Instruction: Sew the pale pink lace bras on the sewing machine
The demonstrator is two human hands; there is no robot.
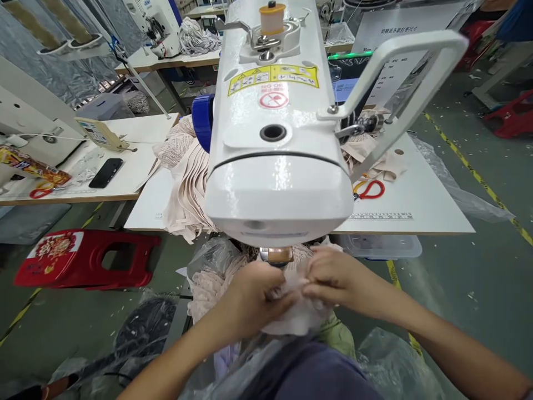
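Note:
Below the front end of a white sewing machine, my left hand pinches a pale pinkish-beige fabric piece. My right hand grips the same piece from the other side with its fingers curled, a little blurred. The fabric hangs over my lap, and its exact shape cannot be made out. Just beyond my hands, a rounded brown and metal machine part shows under the machine head. A heap of ruffled beige fabric lies left of my left hand.
Layered beige fabric pieces spill over the table's front edge on the left. Red-handled scissors rest on the white tabletop at right. A phone lies on the neighbouring table. A red stool stands on the floor at left.

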